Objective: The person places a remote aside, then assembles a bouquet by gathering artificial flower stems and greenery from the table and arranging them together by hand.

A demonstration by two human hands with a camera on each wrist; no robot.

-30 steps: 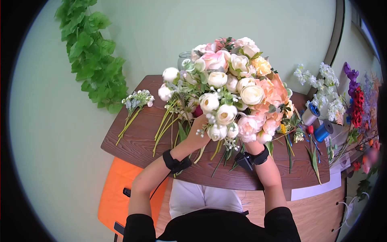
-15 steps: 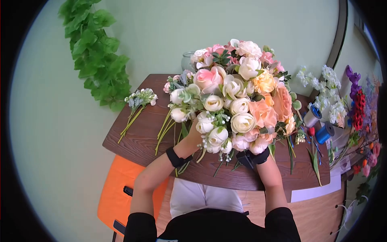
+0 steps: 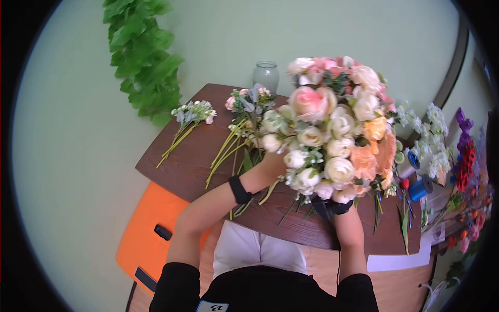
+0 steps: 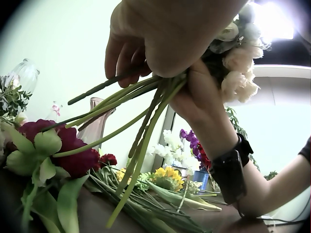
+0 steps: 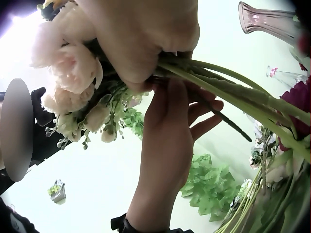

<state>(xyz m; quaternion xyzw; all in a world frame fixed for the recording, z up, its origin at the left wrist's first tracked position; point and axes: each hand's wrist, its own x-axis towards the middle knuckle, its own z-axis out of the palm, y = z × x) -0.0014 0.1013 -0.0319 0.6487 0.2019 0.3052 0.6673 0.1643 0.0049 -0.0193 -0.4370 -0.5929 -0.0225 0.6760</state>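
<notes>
A large bouquet of cream, pink and peach artificial flowers [image 3: 338, 135] is held up over the table, and its heads hide most of both hands in the head view. My right hand [image 5: 146, 36] grips the gathered stems [image 5: 218, 82] just below the blooms. Close beside it, my left hand [image 5: 167, 116] has its thumb and fingers at the same stems, pinching a dark green stem [image 4: 97, 90] that slants away from the rest. Below the hands, the loose stem ends [image 4: 141, 136] fan out. A dark magenta flower [image 4: 73, 150] lies near them.
Small sprigs [image 3: 192, 117] lie on the left of the brown table [image 3: 171, 151]. A glass vase [image 3: 266, 78] stands at the back. At the right are ribbon spools [image 3: 420, 188], a red tulip [image 3: 404, 184] and white blossoms [image 3: 434, 125]. An orange chair [image 3: 143, 223] is at the lower left.
In the head view the bouquet shifts right and turns, uncovering the vase and the sprigs behind it. The left forearm also moves right, and the camera view has shifted.
</notes>
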